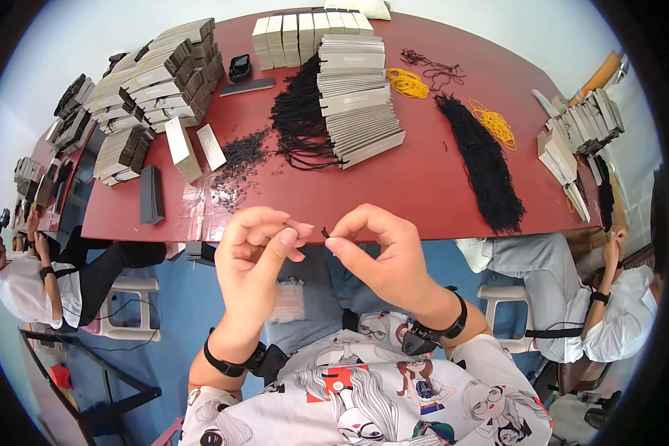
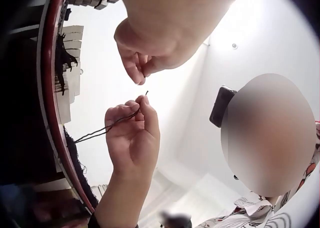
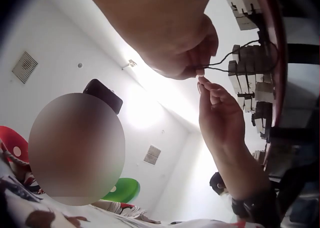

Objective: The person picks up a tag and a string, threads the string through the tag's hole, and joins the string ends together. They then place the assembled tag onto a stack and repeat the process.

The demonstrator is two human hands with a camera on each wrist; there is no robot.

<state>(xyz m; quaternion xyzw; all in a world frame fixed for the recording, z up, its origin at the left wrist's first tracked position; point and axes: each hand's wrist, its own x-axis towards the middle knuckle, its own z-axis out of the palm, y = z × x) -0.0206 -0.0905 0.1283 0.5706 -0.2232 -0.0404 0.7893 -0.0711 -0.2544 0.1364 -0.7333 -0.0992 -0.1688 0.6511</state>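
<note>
Black cord [image 2: 107, 128] pinched at its tip by the right hand [image 1: 383, 249], held just off the near edge of the red table [image 1: 424, 186]. Left hand [image 1: 256, 249], at 9 o'clock, pinches a small pin [image 1: 286, 224]. Card stacks [image 1: 353, 97] at 12 o'clock beyond.

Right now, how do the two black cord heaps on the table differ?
The left heap lies tangled against the card stack, loose loops spilling out; the right heap lies apart, combed into one long band. The left is short and bunched; the right stretches further toward the table edge. Both are black cords.
</note>
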